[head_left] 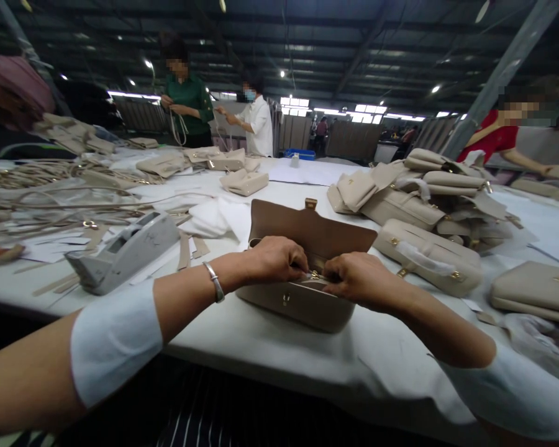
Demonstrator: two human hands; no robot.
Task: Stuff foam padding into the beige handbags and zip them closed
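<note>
A taupe handbag [302,308] stands on the table before me with its brown-lined flap [302,226] raised. A gold clasp piece [310,203] is at the flap's tip, and a small metal fitting [286,299] is on the front. My left hand [277,259] reaches into the mouth with curled fingers, closed at the inner edge. Opposite it, my right hand [366,279] pinches the edge of the opening between thumb and fingers. Between them shows a small gold-coloured metal part [315,275]. The fingertips are partly hidden inside.
A grey tape dispenser [125,251] stands at left, beside straps [51,180] and scraps. Finished-looking bags [414,205] are heaped at right; a bag with a wrapped handle [431,254] lies close to my right hand. Co-workers [189,93] stand across the white table [242,338].
</note>
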